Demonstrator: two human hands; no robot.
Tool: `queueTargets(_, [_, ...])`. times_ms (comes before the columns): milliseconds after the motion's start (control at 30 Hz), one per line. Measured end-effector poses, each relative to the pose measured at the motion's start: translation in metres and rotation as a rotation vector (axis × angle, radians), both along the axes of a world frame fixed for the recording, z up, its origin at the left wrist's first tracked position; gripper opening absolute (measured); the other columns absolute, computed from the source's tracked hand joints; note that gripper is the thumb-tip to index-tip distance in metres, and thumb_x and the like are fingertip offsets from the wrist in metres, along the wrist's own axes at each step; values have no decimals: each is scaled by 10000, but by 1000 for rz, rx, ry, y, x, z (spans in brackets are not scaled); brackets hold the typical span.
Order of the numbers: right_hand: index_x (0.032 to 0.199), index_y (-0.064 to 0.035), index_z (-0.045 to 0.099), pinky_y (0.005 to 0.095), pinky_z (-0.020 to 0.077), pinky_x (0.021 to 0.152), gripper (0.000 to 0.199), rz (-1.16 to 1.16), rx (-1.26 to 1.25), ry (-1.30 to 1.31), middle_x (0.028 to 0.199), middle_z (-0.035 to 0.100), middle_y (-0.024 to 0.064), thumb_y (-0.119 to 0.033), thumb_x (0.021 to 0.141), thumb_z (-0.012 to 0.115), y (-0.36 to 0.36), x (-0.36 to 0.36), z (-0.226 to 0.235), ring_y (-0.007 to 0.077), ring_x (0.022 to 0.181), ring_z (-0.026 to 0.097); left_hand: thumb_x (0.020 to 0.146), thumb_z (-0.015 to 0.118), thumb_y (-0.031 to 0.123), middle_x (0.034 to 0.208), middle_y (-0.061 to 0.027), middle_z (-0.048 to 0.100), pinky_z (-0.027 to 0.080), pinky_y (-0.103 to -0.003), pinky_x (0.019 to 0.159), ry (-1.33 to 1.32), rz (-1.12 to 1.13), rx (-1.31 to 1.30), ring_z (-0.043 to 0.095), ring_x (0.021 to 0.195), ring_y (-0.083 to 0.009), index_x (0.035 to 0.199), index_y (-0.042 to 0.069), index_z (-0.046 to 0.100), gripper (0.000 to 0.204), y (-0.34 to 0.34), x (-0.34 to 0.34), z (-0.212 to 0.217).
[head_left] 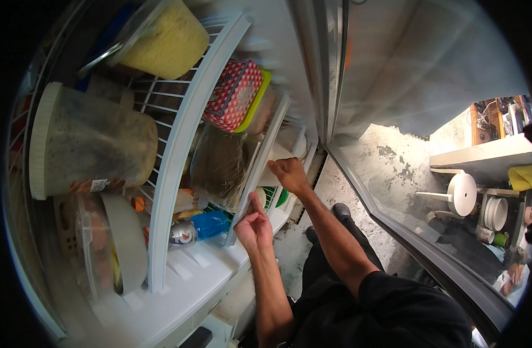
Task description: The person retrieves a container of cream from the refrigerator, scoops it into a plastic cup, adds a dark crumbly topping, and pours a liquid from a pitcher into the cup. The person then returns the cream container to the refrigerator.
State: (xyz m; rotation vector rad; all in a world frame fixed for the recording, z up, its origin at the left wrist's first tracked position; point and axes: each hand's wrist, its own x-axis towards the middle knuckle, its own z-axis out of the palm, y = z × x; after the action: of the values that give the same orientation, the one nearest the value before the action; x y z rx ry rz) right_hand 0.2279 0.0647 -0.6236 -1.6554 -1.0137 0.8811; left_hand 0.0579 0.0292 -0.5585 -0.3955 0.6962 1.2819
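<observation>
My right hand (pixel 288 174) is closed, fingers curled, at the edge of a pale, flat-sided container (pixel 269 176) on the lower shelf. The container's far part is hidden behind the shelf edge. My left hand (pixel 255 229) is turned partly palm up beside the front rail of the lower shelf (pixel 251 184). Its longer fingers stretch toward the rail and its thumb lies across; nothing shows in the palm. Near it lies a bottle with a blue part (pixel 210 225). Deeper on that shelf sits a clear plastic-wrapped item (pixel 219 165).
An upper white wire shelf (pixel 181 139) holds a large cloudy tub (pixel 94 142), a tub of yellow food (pixel 164 43) and a grey bowl (pixel 126 243). A red-and-white patterned box (pixel 234 93) stands below. The glass door (pixel 388 214) is open at right. White reels (pixel 462 194) stand beyond.
</observation>
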Motion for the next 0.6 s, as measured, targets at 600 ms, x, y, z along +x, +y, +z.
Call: queueTargets(600, [695,59,591,414,405,527,458,-32,137,145,521,455,165,-323,948,586,-50,33,-18,245,479,442,601,328,-232,1427,-270,479,506,-422,1096,33,-15,54,496,1334,-380,1397,-125,420,808,1,0,2])
